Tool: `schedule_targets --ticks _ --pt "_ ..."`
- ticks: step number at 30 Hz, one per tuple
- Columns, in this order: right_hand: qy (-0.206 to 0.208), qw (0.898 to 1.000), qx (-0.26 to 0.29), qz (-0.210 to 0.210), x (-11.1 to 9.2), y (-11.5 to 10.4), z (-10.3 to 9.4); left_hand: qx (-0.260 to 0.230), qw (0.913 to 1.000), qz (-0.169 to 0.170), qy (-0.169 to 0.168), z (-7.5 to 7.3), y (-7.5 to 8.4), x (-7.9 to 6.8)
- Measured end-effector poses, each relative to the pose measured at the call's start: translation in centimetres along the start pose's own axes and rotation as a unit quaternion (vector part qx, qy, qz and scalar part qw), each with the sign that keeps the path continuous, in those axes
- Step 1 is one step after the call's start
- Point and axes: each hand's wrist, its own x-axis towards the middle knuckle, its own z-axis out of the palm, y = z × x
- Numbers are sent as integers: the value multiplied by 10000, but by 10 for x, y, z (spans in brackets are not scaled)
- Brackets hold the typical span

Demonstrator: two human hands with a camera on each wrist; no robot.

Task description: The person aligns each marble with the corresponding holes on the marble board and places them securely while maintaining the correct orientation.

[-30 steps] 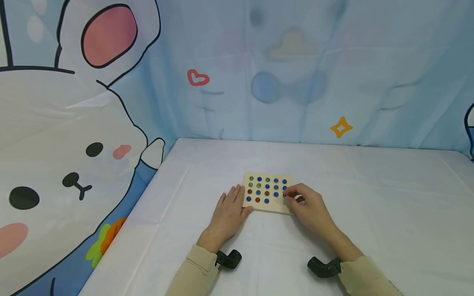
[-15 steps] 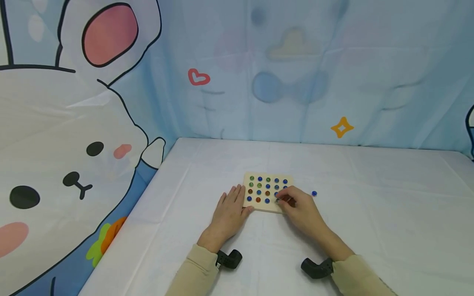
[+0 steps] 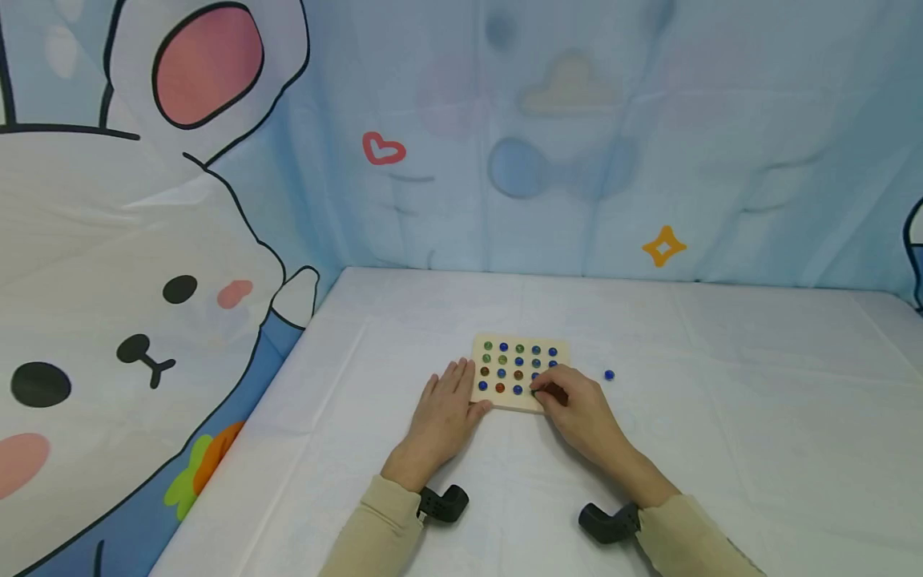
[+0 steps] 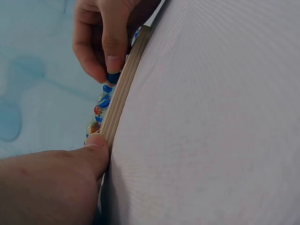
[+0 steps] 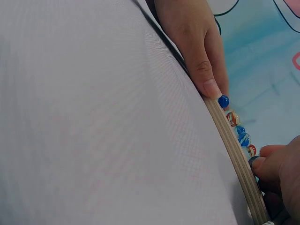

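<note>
A pale wooden board (image 3: 508, 401) lies on the table with rows of blue, green and reddish glass marbles (image 3: 517, 390) on it. My left hand (image 3: 441, 413) rests along its left side, fingers straight, the thumb at the front left corner. Over the front right part of the board, my right hand (image 3: 580, 409) pinches a dark marble (image 4: 113, 78) between thumb and fingertip, close on the board's top. That hand hides the board's front right corner in the head view. A loose blue marble (image 3: 609, 375) lies on the cloth right of the board.
A white cloth (image 3: 757, 417) covers the table. Behind it hangs a light blue curtain (image 3: 779, 144) with printed shapes, and a cartoon-printed sheet (image 3: 94, 240) stands at the left. Each wrist wears a black camera mount (image 3: 609, 522).
My right hand has moved left from the board's right edge to the front row, bringing the dark marble. The loose blue marble has come into sight at the right. My left hand stays put.
</note>
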Motion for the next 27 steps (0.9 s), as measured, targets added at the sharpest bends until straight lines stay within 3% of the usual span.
schedule_targets --ticks 27 --pt "-71 9997 227 61 -1 -4 -10 21 10000 35 52 1 -1 0"
